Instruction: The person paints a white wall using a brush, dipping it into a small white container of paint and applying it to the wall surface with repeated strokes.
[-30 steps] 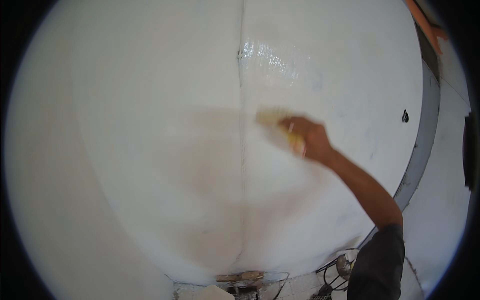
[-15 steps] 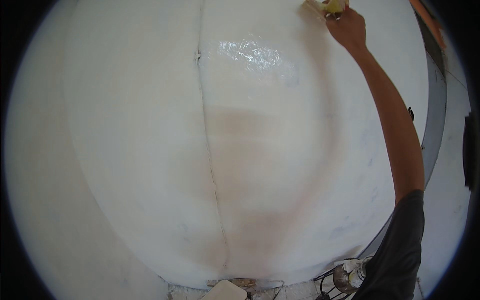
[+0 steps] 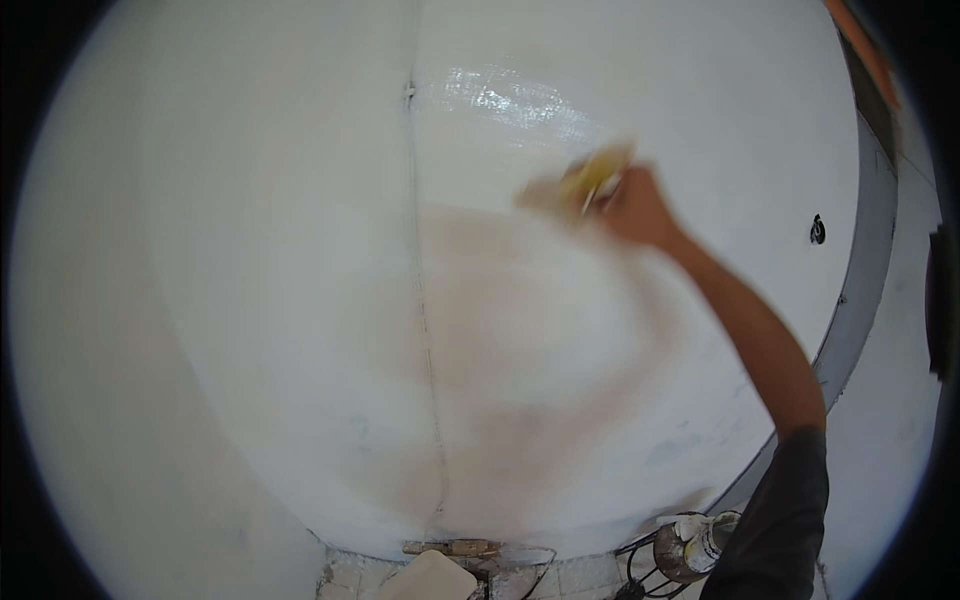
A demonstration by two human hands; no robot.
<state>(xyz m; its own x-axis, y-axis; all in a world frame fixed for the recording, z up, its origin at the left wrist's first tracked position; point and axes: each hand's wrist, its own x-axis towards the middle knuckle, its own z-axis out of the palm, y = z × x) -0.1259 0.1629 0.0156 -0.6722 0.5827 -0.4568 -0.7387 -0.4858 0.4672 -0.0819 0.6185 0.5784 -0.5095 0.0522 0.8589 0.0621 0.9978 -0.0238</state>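
My right hand (image 3: 637, 208) is closed around a wide paintbrush (image 3: 545, 197) with a yellowish handle, in front of the white wall (image 3: 300, 250). Both brush and hand are smeared by motion, and I cannot tell whether the bristles touch the surface. Just above the brush, a glossy, wet-looking patch (image 3: 515, 100) reflects the light. My right arm reaches up from the lower right in a dark sleeve (image 3: 775, 520). My left hand is out of view.
A thin dark line (image 3: 415, 230) runs down the wall. Farther right is a small round black fitting (image 3: 817, 230). Near the bottom stand a stained metal pot (image 3: 680, 555) and a beige flat-topped object (image 3: 430, 577); a wooden piece (image 3: 450, 548) lies by the wall's foot.
My right hand has swept the paintbrush down and to the left, from the top edge to below the glossy patch. The black fitting, mostly behind my arm before, now shows fully.
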